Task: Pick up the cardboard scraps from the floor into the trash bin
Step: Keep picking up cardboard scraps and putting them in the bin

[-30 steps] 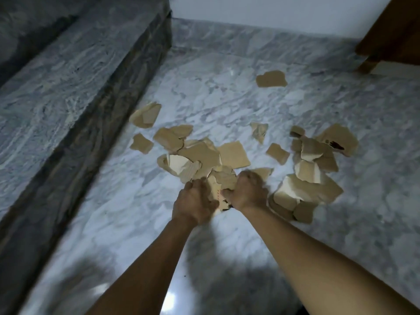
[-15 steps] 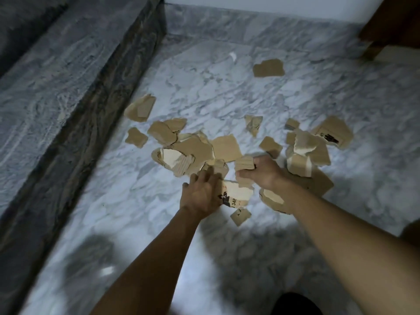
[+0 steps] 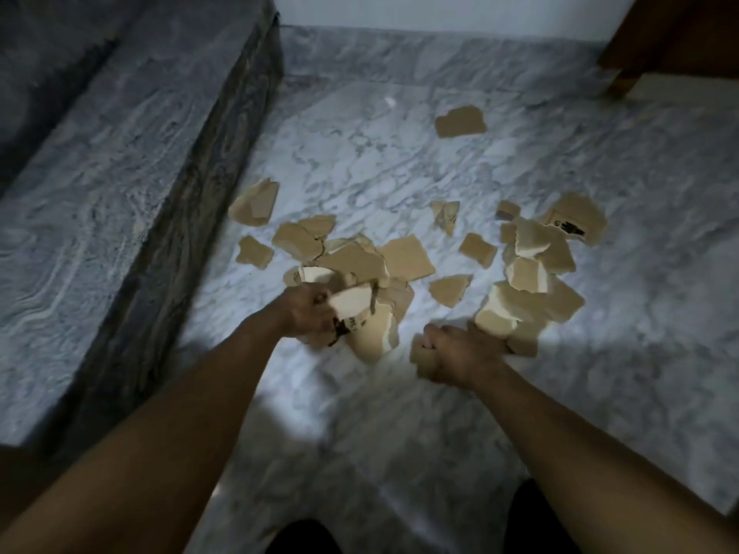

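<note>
Scraps [image 3: 408, 255] are mostly uncollected on the floor [image 3: 360, 153]; several are clutched in the left grip [image 3: 310, 313], one in the right grip [image 3: 456, 353].

Left grip [image 3: 308, 313] clutches bundled cardboard scraps [image 3: 360, 307]; right grip [image 3: 460, 353] holds 1 scrap [image 3: 422, 358].

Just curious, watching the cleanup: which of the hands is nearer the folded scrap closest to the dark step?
Left. The left hand is just this side of the folded scrap; the right hand is farther, well off to its right.
</note>
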{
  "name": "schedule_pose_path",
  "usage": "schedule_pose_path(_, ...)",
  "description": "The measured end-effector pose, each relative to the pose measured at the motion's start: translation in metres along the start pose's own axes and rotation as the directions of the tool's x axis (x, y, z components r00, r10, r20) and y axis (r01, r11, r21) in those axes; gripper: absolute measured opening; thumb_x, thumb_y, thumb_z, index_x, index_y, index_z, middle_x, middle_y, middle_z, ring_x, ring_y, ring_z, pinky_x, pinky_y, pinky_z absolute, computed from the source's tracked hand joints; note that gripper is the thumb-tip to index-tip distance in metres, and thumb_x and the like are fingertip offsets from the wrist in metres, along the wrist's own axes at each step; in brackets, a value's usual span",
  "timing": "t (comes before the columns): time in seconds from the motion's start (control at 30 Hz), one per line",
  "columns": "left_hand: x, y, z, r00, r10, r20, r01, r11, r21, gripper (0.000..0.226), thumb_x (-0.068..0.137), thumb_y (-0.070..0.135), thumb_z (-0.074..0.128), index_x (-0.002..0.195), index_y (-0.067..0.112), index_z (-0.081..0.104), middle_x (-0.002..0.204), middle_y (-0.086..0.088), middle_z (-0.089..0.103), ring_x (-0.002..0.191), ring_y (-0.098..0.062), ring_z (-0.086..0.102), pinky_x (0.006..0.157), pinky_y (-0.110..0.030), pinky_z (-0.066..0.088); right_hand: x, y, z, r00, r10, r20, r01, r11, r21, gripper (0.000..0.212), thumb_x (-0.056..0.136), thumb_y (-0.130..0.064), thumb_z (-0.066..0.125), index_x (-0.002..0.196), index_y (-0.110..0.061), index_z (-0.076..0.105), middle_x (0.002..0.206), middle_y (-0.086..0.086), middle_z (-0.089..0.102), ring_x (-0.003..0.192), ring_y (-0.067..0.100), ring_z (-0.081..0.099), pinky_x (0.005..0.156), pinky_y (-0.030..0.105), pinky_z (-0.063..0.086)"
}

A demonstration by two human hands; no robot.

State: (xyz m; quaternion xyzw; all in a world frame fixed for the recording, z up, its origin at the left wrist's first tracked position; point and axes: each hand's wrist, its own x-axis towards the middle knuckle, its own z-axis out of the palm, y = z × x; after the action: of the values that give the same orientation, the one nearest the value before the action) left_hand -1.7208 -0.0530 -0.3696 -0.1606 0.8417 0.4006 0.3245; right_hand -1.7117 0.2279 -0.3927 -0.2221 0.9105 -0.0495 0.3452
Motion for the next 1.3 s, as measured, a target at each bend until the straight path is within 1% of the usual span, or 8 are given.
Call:
schedule_pose_path(0.1, -0.002, -0.031, -0.02, 0.998, -0.063, -0.024, 0.066, 0.984, 0.168, 0.07, 0.07, 0.025, 0.067, 0.135, 0.041, 0.047, 0.116, 0.005, 0.057, 0.103, -0.02, 0.061, 0.075, -0.032, 0.058, 0.005, 0.005, 0.006, 1.0, -0.003, -0.026, 0.003, 1.0, 0.01, 0.054, 0.086, -0.037, 0.063, 0.133, -0.022, 0.041, 0.127, 0.008, 0.057, 0.114, 0.032, 0.057, 0.087, 0.034, 0.043)
schedule_pose_path(0.37, -0.001, -0.044, 0.0, 0.994, -0.014, -0.105, 0.037, 0.975, 0.218, 0.071, 0.077, 0.035, 0.047, 0.147, 0.035, 0.037, 0.146, -0.003, 0.047, 0.128, -0.025, 0.049, 0.1, -0.029, 0.046, 0.017, 0.001, -0.006, 0.994, -0.097, -0.058, 0.086, 0.982, -0.171, 0.095, 0.06, -0.027, 0.087, 0.138, -0.028, 0.033, 0.138, 0.002, 0.034, 0.124, 0.029, 0.04, 0.097, 0.044, 0.044)
schedule_pose_path(0.6, -0.011, -0.038, 0.001, 0.979, 0.048, -0.196, -0.018, 0.988, 0.153, 0.051, 0.089, 0.023, 0.061, 0.139, 0.015, 0.051, 0.127, -0.001, 0.062, 0.109, -0.02, 0.058, 0.077, -0.013, 0.039, 0.025, -0.014, -0.012, 0.985, -0.051, 0.166, 0.106, 0.934, -0.341, 0.018, 0.075, -0.039, 0.072, 0.082, -0.029, 0.059, 0.085, -0.001, 0.058, 0.077, 0.02, 0.055, 0.077, 0.036, 0.052)
schedule_pose_path(0.8, -0.005, -0.05, -0.041, 0.988, -0.005, -0.152, 0.051, 0.953, 0.3, 0.047, 0.078, 0.028, 0.08, 0.122, 0.019, 0.067, 0.11, -0.002, 0.066, 0.096, -0.016, 0.058, 0.074, -0.024, 0.042, 0.064, -0.051, -0.035, 0.997, -0.08, 0.005, 0.08, 0.996, 0.03, 0.046, 0.065, -0.04, 0.087, 0.056, -0.021, 0.046, 0.068, -0.007, 0.042, 0.073, 0.016, 0.045, 0.064, 0.027, 0.037)
schedule_pose_path(0.9, 0.003, -0.043, -0.049, 0.995, 0.047, -0.084, -0.014, 0.934, 0.358, 0.044, 0.068, 0.026, 0.088, 0.108, 0.018, 0.072, 0.101, 0.003, 0.064, 0.098, -0.017, 0.061, 0.076, -0.027, 0.048, 0.065, -0.074, -0.031, 0.989, -0.113, -0.097, 0.096, 0.981, -0.166, 0.042, 0.067, -0.052, 0.079, 0.096, -0.021, 0.068, 0.115, 0.004, 0.048, 0.114, 0.024, 0.041, 0.096, 0.034, 0.036)
schedule_pose_path(1.0, 0.023, -0.026, -0.042, 0.984, 0.168, -0.064, -0.112, 0.851, 0.514, 0.035, 0.059, 0.033, 0.089, 0.085, 0.026, 0.066, 0.121, 0.0, 0.054, 0.113, -0.023, 0.052, 0.089, -0.038, 0.051, 0.074, -0.082, -0.009, 0.986, -0.023, -0.165, -0.004, 0.987, -0.163, 0.077, 0.075, -0.036, 0.079, 0.14, -0.016, 0.043, 0.145, 0.016, 0.031, 0.134, 0.04, 0.029, 0.106, 0.046, 0.04)
schedule_pose_path(1.13, 0.045, -0.015, -0.019, 0.959, 0.273, -0.074, -0.154, 0.722, 0.675, 0.068, 0.065, 0.037, 0.083, 0.127, 0.031, 0.055, 0.154, 0.005, 0.028, 0.14, -0.026, 0.026, 0.104, -0.048, 0.038, 0.084, -0.077, 0.001, 0.962, 0.093, -0.255, -0.128, 0.984, -0.124, 0.101, 0.072, -0.031, 0.082, 0.148, -0.013, 0.018, 0.147, 0.025, 0.024, 0.133, 0.045, 0.029, 0.099, 0.047, 0.044)
schedule_pose_path(1.3, 0.043, -0.025, -0.003, 0.906, 0.386, -0.176, -0.175, 0.717, 0.675, 0.065, 0.072, 0.032, 0.078, 0.128, 0.03, 0.044, 0.133, 0.0, 0.049, 0.12, -0.03, 0.048, 0.087, -0.04, 0.042, 0.08, -0.075, 0.001, 0.948, 0.205, -0.244, -0.215, 0.977, -0.015, 0.1, 0.073, -0.035, 0.079, 0.148, -0.009, 0.017, 0.149, 0.021, 0.023, 0.138, 0.04, 0.025, 0.105, 0.049, 0.036)
